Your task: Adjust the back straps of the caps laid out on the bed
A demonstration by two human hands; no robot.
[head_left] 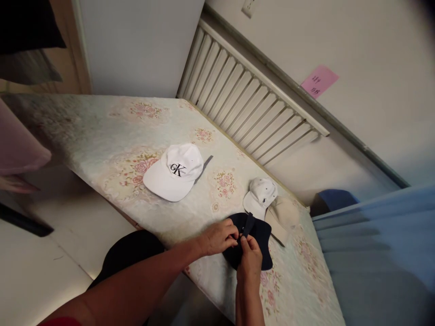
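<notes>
A dark navy cap lies on the flowered bed cover near its front edge. My left hand pinches the cap's rear edge beside the back strap. My right hand is closed on the strap from below, its fingers touching the left hand's. A white cap with a black logo rests further up the bed, apart from both hands. A small white cap and a beige cap lie just beyond the navy one.
A slatted white headboard runs along the wall behind the bed. A pink note sticks to the wall. Blue fabric covers the right side. A blue object sits behind the bed corner. White floor lies to the left.
</notes>
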